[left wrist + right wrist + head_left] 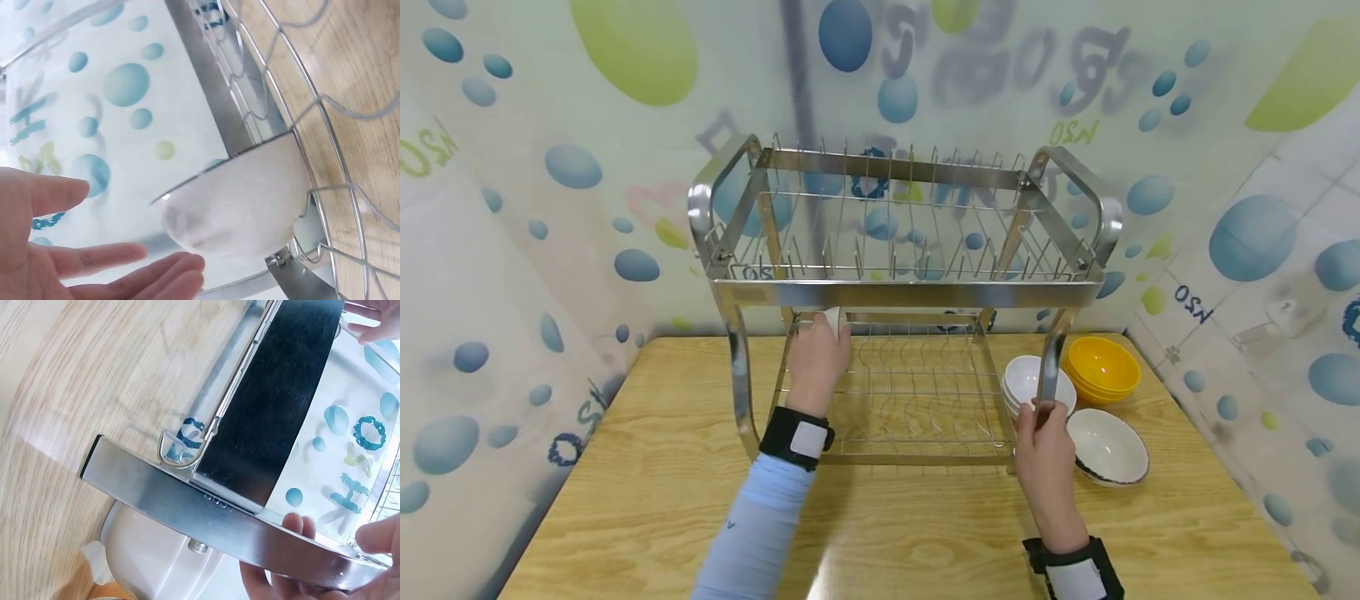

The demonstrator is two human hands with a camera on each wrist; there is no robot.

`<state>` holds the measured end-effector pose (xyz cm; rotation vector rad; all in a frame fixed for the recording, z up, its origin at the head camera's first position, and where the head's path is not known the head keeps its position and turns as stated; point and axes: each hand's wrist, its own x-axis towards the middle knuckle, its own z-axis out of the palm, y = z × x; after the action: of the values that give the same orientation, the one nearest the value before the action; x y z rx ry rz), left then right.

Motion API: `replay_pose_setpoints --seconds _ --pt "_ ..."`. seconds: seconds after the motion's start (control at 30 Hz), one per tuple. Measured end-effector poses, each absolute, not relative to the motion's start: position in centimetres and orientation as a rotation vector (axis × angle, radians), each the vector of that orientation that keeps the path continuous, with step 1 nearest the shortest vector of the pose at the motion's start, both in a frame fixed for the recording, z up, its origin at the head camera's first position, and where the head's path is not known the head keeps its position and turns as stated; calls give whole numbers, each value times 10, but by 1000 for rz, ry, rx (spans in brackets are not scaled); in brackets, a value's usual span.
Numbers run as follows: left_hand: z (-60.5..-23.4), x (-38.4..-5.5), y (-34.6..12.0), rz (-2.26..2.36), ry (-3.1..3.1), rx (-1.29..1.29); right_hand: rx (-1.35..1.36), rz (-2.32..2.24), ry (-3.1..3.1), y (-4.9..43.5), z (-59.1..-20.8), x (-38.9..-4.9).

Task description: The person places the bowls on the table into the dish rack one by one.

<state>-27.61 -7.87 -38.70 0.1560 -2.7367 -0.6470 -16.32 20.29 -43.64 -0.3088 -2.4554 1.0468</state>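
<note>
Fingers [112, 257] on the left hand [815, 360] spread wide right by a white bowl [234, 203], which stands on edge at the back left of the metal dish rack's [910, 294] lower tier; whether they touch it I cannot tell. The right hand [1047, 467] grips the rack's front right leg [1051, 358]. Beside that leg, stacked white bowls [1036, 377], stacked yellow bowls [1103, 365] and a dark-rimmed bowl [1107, 446] sit on the counter [925, 533].

Kitchen-like setup: dish rack [895, 294], stacked bowls [1102, 368], wood-grain table [632, 467].
</note>
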Motion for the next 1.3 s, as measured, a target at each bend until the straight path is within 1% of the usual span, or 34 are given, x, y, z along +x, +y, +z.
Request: replay_pose_setpoints --seconds 0.17,0.43,0.77,1.03,1.3 --pt "-386 -265 -77 -671 -2575 46 -316 1078 -2417 202 -437 -162" --pt "-385 -242 -76 -852 -2297 -154 -291 1186 -2282 202 -436 -160" --pt "-403 -217 -77 -857 -2124 -376 -320 1170 -2181 204 -435 -162" --pt "-421 -205 -82 -880 -2042 -484 -309 1107 -2035 216 -431 -166" --pt "-432 -202 -88 -910 -1908 -526 -357 1055 -2058 229 -433 -169"
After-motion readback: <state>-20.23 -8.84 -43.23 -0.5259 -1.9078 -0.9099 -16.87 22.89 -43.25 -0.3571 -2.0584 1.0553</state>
